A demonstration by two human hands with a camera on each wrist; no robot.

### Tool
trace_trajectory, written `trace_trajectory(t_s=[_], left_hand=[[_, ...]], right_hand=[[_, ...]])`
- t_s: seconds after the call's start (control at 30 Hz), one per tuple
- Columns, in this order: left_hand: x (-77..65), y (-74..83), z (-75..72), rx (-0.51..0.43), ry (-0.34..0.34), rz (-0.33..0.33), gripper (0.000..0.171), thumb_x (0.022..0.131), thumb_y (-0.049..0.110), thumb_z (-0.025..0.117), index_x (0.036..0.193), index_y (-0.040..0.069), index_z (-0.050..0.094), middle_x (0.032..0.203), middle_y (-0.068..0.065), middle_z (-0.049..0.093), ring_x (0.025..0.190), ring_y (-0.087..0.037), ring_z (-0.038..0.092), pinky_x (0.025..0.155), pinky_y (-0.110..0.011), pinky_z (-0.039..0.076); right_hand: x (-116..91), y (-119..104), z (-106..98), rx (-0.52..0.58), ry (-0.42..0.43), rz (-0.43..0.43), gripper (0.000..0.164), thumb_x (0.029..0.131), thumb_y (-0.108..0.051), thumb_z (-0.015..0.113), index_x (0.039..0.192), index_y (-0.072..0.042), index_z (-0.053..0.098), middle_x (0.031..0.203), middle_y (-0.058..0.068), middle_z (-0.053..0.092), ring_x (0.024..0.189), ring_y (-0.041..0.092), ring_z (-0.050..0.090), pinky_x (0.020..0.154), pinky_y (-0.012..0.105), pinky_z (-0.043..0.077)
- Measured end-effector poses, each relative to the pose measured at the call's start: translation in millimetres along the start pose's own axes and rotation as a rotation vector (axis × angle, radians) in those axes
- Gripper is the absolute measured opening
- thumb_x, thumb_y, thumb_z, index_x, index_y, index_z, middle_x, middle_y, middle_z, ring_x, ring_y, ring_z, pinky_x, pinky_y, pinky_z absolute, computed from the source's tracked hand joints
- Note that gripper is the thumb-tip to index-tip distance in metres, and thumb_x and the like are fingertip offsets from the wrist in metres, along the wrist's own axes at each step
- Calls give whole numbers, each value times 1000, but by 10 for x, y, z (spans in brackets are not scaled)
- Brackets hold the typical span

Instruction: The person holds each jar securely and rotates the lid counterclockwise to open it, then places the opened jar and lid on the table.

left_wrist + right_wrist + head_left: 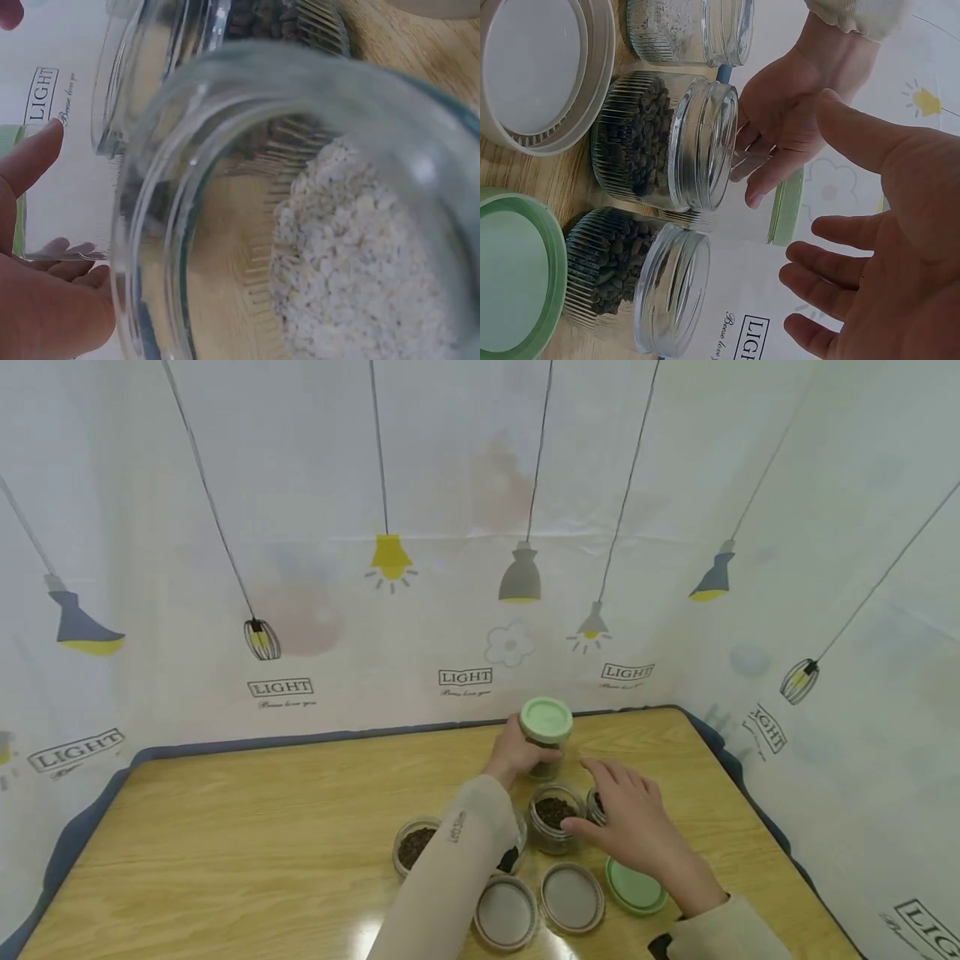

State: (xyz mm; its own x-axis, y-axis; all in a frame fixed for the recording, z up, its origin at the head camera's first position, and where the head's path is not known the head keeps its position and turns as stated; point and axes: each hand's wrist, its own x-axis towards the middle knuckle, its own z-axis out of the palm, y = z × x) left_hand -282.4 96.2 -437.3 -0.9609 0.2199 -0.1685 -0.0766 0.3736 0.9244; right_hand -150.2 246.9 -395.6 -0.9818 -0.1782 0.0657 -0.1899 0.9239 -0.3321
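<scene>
At the far side of the table, my left hand grips a glass jar topped with a pale green lid. My right hand hovers over the nearer jars, fingers spread and holding nothing. Below it stands an open glass jar of dark bean-like pieces. A second such jar is beside it in the right wrist view, mostly covered by my right hand in the head view. An open jar of whitish flakes or grains fills the left wrist view; my left sleeve largely hides it from the head camera.
Another open jar with dark brown contents stands left of my sleeve. On the near side lie two loose beige-rimmed lids, a left one and a right one, plus a green lid. A printed cloth wall borders the wooden table.
</scene>
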Motion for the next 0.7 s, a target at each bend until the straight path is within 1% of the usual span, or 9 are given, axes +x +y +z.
trace_trajectory(t_s=[0.07,0.17,0.23,0.33,0.5,0.63,0.7], left_hand=[[-4,4,7,13,13,-19,81,75,12,83,142,8,39,137,-14,53,129,-33,50,111,-48,38],[0,-11,14,40,39,-42,84,72,17,87,141,7,39,136,-14,53,128,-33,51,111,-47,38],[15,-38,18,53,44,-41,87,71,20,88,141,7,38,136,-14,53,128,-32,51,111,-47,38],[47,-70,13,85,34,-16,90,69,25,90,142,9,39,136,-12,55,127,-31,52,110,-48,40],[89,-83,5,124,7,15,86,68,26,90,140,13,45,133,-8,59,124,-29,55,108,-47,41],[78,-78,-4,128,19,6,83,67,27,90,138,14,47,130,-6,60,122,-28,56,108,-47,41],[66,-67,-14,116,30,0,83,67,27,89,138,14,48,130,-6,60,122,-27,56,108,-47,41]], right_hand=[[-1,-2,-2,8,2,-1,83,84,-58,66,145,-7,41,142,18,49,130,42,45,98,68,33],[-6,-5,0,21,5,-4,81,85,-56,67,145,-7,42,141,18,49,130,41,45,98,68,33],[-7,-4,2,22,8,-5,80,85,-55,67,144,-8,42,141,17,50,130,41,45,98,68,34],[-7,6,6,17,11,-7,80,85,-57,66,145,-8,42,141,17,50,130,40,46,98,68,34],[-9,9,1,18,10,-2,80,85,-57,66,145,-9,42,141,17,50,130,40,46,98,68,34],[-14,6,-7,24,15,-4,80,85,-55,67,144,-8,43,141,17,50,129,40,46,98,67,34],[-15,9,-10,28,22,-9,79,85,-55,67,144,-8,43,140,17,51,129,40,47,98,67,34]])
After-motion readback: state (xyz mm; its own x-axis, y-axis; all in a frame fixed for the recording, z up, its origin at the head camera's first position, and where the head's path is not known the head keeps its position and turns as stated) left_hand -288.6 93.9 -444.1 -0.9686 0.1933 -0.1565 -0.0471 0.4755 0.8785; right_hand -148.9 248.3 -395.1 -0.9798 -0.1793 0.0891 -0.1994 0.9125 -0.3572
